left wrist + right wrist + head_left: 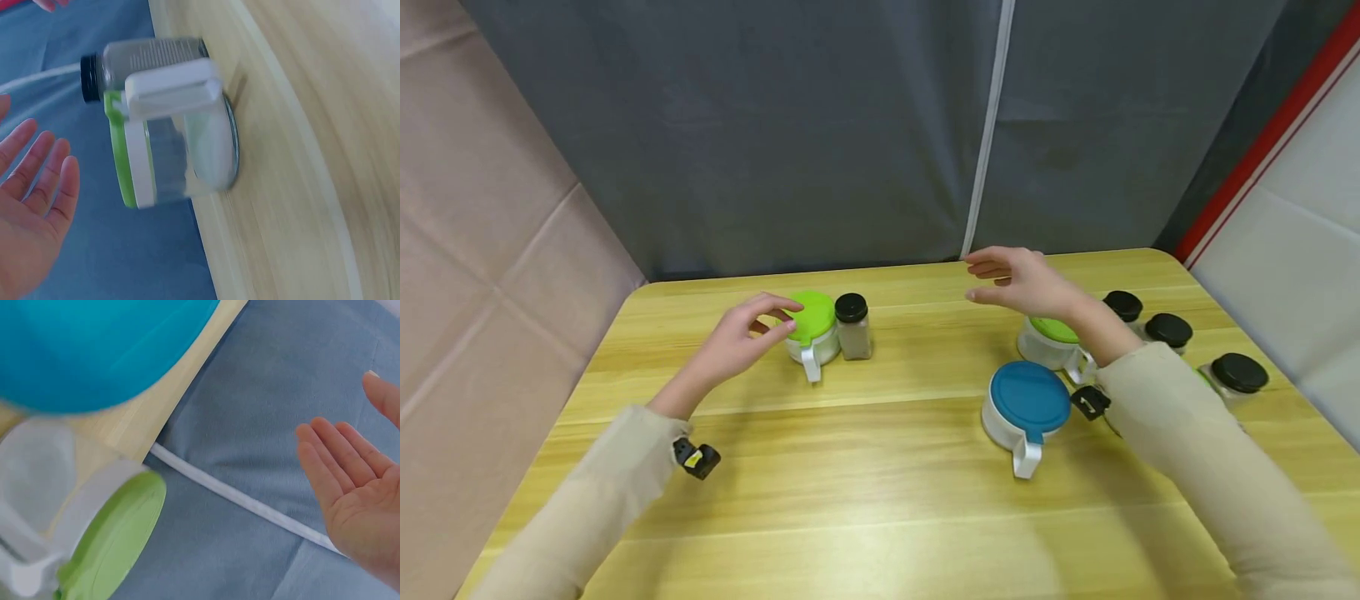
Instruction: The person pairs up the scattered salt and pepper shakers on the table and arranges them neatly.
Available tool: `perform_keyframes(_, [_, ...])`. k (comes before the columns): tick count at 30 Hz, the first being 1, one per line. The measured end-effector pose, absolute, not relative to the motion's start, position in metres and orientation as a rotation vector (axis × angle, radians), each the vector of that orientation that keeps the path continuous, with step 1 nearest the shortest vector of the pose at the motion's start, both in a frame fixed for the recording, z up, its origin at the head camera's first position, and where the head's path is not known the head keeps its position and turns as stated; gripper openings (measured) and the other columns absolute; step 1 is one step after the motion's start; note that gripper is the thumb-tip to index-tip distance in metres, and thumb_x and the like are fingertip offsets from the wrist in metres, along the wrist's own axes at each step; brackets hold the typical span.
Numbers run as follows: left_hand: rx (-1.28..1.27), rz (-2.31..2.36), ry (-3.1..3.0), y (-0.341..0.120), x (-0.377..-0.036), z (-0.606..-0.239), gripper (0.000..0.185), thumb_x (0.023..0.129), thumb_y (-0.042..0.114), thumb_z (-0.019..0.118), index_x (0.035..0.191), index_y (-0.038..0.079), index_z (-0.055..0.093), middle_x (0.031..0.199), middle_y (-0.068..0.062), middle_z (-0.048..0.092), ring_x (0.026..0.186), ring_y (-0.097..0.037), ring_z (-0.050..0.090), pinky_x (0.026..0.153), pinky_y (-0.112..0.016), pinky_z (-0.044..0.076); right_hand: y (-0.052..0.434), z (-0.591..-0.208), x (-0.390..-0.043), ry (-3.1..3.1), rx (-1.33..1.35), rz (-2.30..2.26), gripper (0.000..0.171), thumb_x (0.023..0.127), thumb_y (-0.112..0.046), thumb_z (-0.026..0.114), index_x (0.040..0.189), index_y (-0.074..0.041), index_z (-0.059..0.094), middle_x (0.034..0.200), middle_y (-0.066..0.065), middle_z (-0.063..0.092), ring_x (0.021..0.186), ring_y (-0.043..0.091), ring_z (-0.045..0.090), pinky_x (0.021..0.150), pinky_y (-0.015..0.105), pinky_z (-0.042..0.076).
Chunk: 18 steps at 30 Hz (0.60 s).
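1. I see the clear plastic jug with a lime-green round lid standing upright at the far left-centre of the pale wooden table. Its long axis is vertical, and its white strap handle points toward the near edge.
2. In the left wrist view the same jug shows a see-through wall, a white collar under the green lid rim and a flat white handle. The picture is slightly blurred.
3. My left hand hovers just left of the green lid, fingers loosely curved and spread, holding nothing. The fingertips are at the lid rim; I cannot tell whether they touch it.
4. A small glass spice jar with a black screw cap stands upright just right of the jug, very close. I cannot tell if they touch.
5. My right hand hangs in the air over the far right-centre of the table, fingers straight, slightly apart and empty. The right wrist view shows the flat palm.
6. Below that hand is a second clear jug with a green lid. Nearer is a white jug with a smooth round blue lid, handle toward the near edge.
7. Three black-capped jars stand at far right.
8. Grey fabric backdrop with a white strip behind.
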<state>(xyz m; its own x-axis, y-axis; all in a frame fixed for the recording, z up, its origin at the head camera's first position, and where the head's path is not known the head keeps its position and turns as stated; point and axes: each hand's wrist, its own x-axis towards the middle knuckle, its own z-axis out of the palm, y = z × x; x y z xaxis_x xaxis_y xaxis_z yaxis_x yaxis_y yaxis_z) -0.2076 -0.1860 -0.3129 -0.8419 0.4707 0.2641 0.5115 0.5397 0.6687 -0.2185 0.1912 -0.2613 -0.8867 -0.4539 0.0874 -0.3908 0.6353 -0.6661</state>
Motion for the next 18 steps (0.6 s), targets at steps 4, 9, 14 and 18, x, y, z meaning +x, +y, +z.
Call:
perform_keyframes(4, [-0.981,-1.168,-2.656,-0.176,-0.201,-0.312,0.029,0.087,0.021,0.057,0.112,0.005,0.058,0.106,-0.009,0.055,0.092,-0.015,0.052,0.068,-0.032,0.046,0.204,-0.260,-0.214,2.760,-0.703,-1.075,0.047,0.083,-0.015,0.062,0.123,0.003,0.045,0.118,0.019,0.050,0.109,0.030,0.047,0.090,0.043,0.037])
perform_keyframes(9, [-1.096,-1.165,-2.608,-0.160,-0.191,-0.310,0.027,0.086,0.017,0.059,0.110,0.006,0.059,0.104,-0.007,0.056,0.091,-0.015,0.052,0.065,-0.029,0.047,0.219,-0.257,-0.208,2.745,-0.706,-1.074,0.047,0.084,-0.014,0.061,0.124,0.003,0.044,0.119,0.020,0.049,0.109,0.030,0.046,0.090,0.044,0.036])
perform_keyframes(14, [-1.189,-1.171,-2.578,-0.144,-0.183,-0.315,0.028,0.085,0.017,0.060,0.112,0.010,0.058,0.103,0.002,0.056,0.091,-0.013,0.051,0.065,-0.027,0.046,0.236,-0.254,-0.200,2.751,-0.697,-1.086,0.046,0.083,-0.013,0.062,0.123,0.003,0.044,0.119,0.020,0.049,0.108,0.031,0.047,0.089,0.047,0.036])
perform_keyframes(18, [-1.267,-1.159,-2.538,-0.130,-0.177,-0.321,0.029,0.084,0.018,0.062,0.112,0.011,0.057,0.103,0.004,0.056,0.089,-0.010,0.050,0.064,-0.028,0.046,0.251,-0.251,-0.193,2.760,-0.653,-1.088,0.047,0.084,-0.013,0.062,0.125,0.001,0.043,0.120,0.018,0.049,0.109,0.030,0.047,0.089,0.046,0.036])
